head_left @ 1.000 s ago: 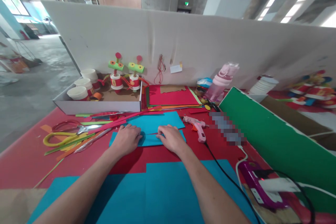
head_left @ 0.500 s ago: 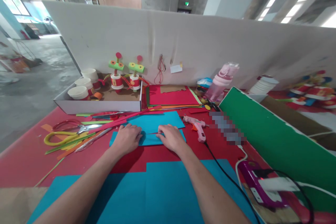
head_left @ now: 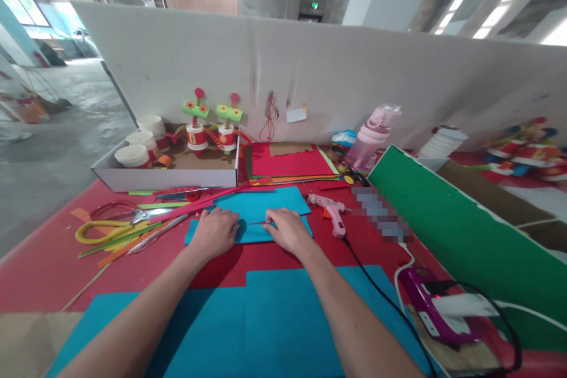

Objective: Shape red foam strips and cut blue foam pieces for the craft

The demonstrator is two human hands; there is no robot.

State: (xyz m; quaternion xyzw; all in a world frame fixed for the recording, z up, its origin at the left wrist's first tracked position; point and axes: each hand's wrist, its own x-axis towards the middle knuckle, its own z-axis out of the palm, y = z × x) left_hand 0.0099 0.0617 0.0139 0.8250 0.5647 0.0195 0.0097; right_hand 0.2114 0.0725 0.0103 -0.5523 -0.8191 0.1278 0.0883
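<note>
A sheet of blue paper [head_left: 253,234] lies on the red tabletop with its near edge turned up in a long fold. My left hand [head_left: 215,230] grips the left part of this fold, fingers curled over it. On the right part, my right hand [head_left: 287,229] holds the same fold with bent fingers and the thumb towards the middle. A narrow strip of the paper shows between the hands; the fingertips are partly hidden. Larger blue sheets [head_left: 283,319] lie under my forearms.
Right of the paper lies a pink glue gun [head_left: 331,212] with a black cord. Scissors [head_left: 106,230] and paper strips are at the left. Behind stand a white box [head_left: 168,179] with cups and paper robots, and a pink bottle [head_left: 367,139]. A green board [head_left: 460,236] slants along the right.
Both hands stay almost still on the folded blue paper. The whole view has shifted very slightly.
</note>
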